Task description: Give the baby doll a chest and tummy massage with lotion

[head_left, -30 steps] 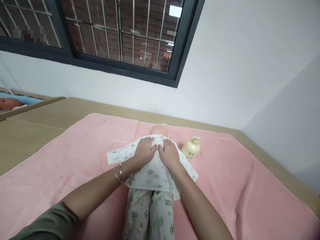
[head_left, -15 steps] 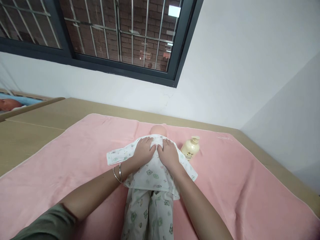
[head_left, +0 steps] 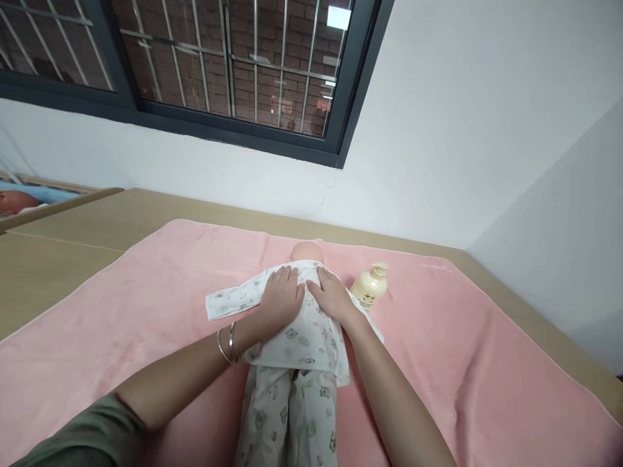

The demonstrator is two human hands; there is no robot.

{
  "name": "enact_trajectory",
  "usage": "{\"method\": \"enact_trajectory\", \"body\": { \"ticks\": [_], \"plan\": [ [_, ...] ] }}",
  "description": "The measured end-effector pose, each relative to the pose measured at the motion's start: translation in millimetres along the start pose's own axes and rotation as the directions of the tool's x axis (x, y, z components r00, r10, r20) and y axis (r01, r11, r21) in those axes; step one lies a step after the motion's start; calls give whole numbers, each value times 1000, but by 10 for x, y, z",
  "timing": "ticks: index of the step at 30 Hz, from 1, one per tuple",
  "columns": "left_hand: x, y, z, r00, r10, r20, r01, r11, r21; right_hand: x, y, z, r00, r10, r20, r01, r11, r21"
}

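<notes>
A baby doll (head_left: pixel 306 251) lies face-down or face-up, I cannot tell which, with only the top of its round head showing. It wears a white printed long-sleeved shirt (head_left: pixel 292 344) and matching printed trousers (head_left: pixel 272 408). My left hand (head_left: pixel 281 298) rests flat on the left of the shirt's upper part, fingers stretched out. On the right side of the same shirt lies my right hand (head_left: pixel 331 297), its fingers extended and thumb angled inward. Neither hand grasps anything. Close to my right hand stands a pale yellow pump bottle (head_left: pixel 370 285).
A pink blanket (head_left: pixel 423 363) covers much of the wooden surface (head_left: pixel 92 220). Behind it rises a white wall (head_left: pixel 438 117) with a dark-framed barred window (head_left: pixel 233 130). At far left, another doll (head_left: pixel 17 202) lies beyond a wooden edge.
My left hand's fingers have straightened and its thumb has drawn in against the hand. My right hand has shifted slightly on the shirt. Doll and bottle stay in place.
</notes>
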State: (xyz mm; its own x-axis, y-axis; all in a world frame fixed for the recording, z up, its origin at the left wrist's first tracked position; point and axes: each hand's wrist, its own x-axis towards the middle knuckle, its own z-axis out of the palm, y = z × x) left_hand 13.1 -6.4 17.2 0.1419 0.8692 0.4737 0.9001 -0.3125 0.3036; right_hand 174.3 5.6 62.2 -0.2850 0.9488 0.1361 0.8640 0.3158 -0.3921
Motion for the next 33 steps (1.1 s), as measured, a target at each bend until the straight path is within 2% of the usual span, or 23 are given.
{"method": "enact_trajectory", "body": {
  "ticks": [4, 9, 14, 17, 19, 22, 26, 29, 33],
  "plan": [
    [-34, 34, 2, 1000, 13, 7, -13, 1000, 13, -1, 17, 13, 999, 28, -18, -29, 999, -18],
    [143, -83, -97, 985, -37, 169, 51, 996, -77, -15, -62, 12, 999, 26, -21, -28, 996, -88],
    [247, -155, -158, 962, -45, 269, 82, 988, -127, -176, -332, 114, 997, 39, -71, -56, 962, -268],
    [241, -154, -170, 964, -25, 265, 54, 993, -103, -290, -502, 194, 996, -14, -85, -15, 943, -333],
    [212, -133, -180, 970, 2, 244, 12, 998, -55, -304, -524, 195, 997, -44, -68, 20, 946, -323],
    [114, -55, -198, 981, 39, 192, -51, 997, 57, -211, -388, 117, 998, -30, -53, 17, 973, -232],
    [-33, 76, -223, 990, 70, 125, -88, 985, 146, -42, -125, 12, 998, 55, -28, -58, 991, -118],
    [-5, 68, -254, 988, 76, 135, -88, 992, 88, -23, -108, 18, 997, 75, -33, -79, 989, -123],
    [196, -109, -298, 977, 19, 211, 5, 994, -109, -176, -354, 130, 990, 96, -104, -119, 963, -242]
  ]
}}
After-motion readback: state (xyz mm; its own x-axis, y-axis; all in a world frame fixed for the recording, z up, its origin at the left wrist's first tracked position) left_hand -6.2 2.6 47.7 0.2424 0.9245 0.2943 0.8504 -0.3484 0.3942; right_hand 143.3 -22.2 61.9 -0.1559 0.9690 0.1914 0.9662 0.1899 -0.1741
